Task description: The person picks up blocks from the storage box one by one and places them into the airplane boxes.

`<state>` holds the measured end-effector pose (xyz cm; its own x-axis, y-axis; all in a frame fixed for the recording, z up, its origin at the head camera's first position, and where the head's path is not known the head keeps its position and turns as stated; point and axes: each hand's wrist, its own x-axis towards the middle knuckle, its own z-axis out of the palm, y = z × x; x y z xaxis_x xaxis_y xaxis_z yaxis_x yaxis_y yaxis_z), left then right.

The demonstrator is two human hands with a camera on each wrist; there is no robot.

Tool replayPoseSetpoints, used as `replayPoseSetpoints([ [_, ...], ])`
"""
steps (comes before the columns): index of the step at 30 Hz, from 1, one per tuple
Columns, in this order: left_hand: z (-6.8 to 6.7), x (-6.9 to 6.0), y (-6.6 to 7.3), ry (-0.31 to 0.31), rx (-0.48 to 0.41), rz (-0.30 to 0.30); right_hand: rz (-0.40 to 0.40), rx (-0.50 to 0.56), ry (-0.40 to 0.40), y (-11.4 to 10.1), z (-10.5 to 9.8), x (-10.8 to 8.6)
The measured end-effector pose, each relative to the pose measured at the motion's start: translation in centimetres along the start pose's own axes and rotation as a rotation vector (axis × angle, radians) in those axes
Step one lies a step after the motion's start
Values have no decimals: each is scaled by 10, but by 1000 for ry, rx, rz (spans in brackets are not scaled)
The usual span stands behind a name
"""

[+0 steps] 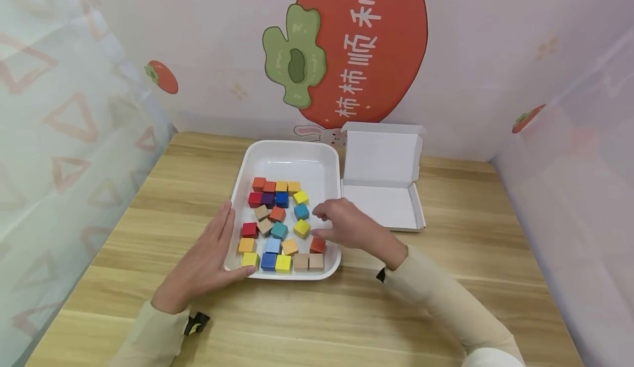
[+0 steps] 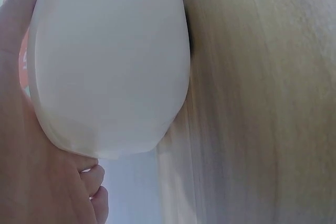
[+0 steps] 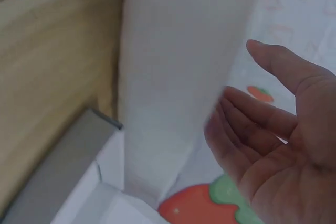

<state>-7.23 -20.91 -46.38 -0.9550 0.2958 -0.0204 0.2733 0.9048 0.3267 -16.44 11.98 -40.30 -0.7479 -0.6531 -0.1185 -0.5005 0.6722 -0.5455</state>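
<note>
A white tray (image 1: 292, 149) stands on the wooden table, with several small coloured cubes in its middle and near part. My left hand (image 1: 205, 257) rests against the tray's left side, fingers extended along the edge and thumb lying over the near-left corner by a yellow cube (image 1: 250, 259). In the left wrist view the hand lies against the tray's outer wall (image 2: 110, 66). Over the right rim hovers my right hand (image 1: 346, 225), thumb and fingers apart with nothing between them. Nearest to it are a blue cube (image 1: 301, 211), a yellow cube (image 1: 302, 228) and a red-orange cube (image 1: 317, 245).
Right of the tray lies an open white cardboard box (image 1: 378, 204), its lid (image 1: 381, 155) raised toward the back. The wooden table (image 1: 446, 279) reaches a printed cloth backdrop (image 1: 460, 70) behind and on both sides.
</note>
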Motion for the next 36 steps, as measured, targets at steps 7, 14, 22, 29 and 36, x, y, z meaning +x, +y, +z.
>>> replayPoseSetpoints([
  [7,-1,0,-1,3,22,8,12,-81,-9,-1,25,20],
  [14,-1,1,1,-19,10,-16,14,-185,-23,-2,36,29],
  [22,-1,1,2,-8,1,-20,24,-159,-4,-5,39,29],
  [29,2,1,2,-8,-13,-13,33,-40,18,-5,21,20],
  [36,0,0,2,-3,-5,-18,-5,-9,68,5,-31,7],
])
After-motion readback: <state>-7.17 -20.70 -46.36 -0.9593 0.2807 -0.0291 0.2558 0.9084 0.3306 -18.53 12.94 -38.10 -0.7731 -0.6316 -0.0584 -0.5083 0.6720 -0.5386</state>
